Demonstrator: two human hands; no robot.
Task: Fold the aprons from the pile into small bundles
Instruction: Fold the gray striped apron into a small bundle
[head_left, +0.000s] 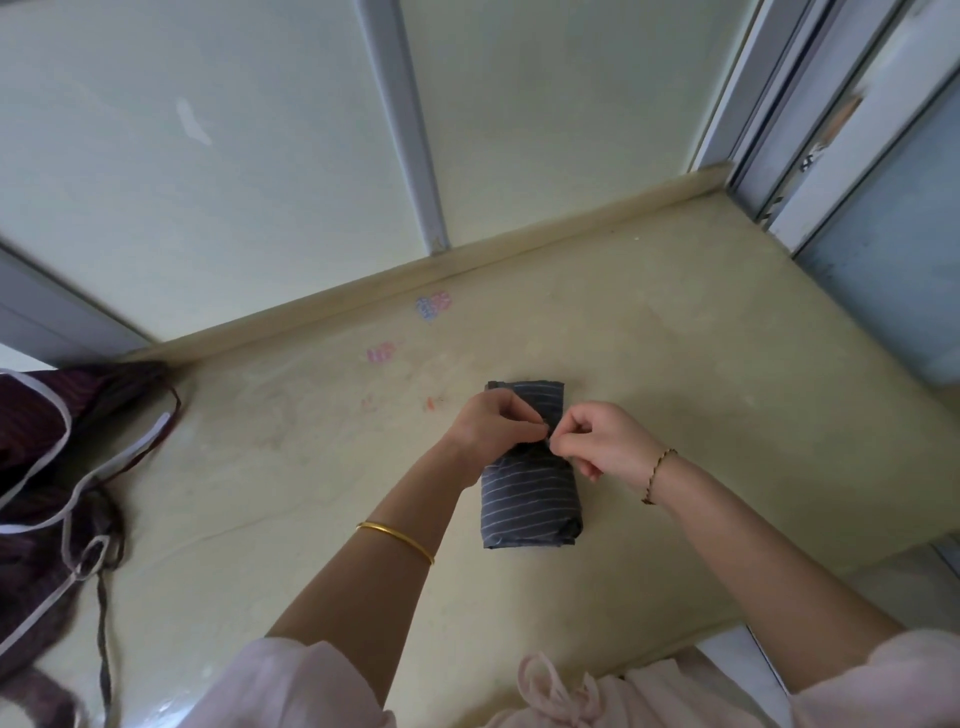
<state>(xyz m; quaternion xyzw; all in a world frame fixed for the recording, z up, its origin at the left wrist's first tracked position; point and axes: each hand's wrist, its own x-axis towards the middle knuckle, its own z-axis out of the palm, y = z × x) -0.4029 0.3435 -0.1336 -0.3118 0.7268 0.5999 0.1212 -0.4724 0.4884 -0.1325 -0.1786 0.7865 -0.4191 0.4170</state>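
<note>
A grey striped apron lies as a small tight bundle in the middle of the beige counter. Both hands meet over the bundle's middle. My left hand pinches something small there, most likely the apron's strap, with curled fingers. My right hand pinches the same spot from the right side. The strap itself is mostly hidden between the fingertips. A pile of dark maroon aprons with white trim lies at the counter's left edge, its ties trailing toward the front.
A raised beige lip and a pale wall with window frames close off the back. A metal door frame bounds the right side. Small coloured stickers are stuck on the counter near the back.
</note>
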